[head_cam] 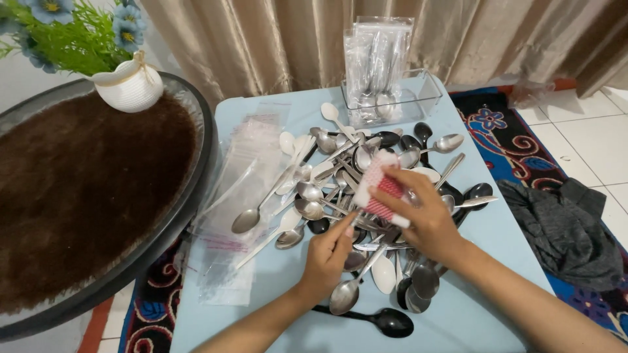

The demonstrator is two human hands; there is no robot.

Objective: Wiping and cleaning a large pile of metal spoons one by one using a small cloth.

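I see both forearms reach in from the bottom edge over the spoon pile [366,196]. My right hand [425,219] is bent at the wrist, its grip clamped on a red and white cloth [379,186], above the middle of the pile. My left hand [327,255] is curled just below it, its grip closed on a spoon [350,287] whose bowl points toward me. The surface [261,327] is light blue. Clear bags [242,176] lie left of the pile, and 1 clear box [392,98] with packed spoons stands at the far edge. A round dark table [85,189] with 1 white vase [129,85] stands left.
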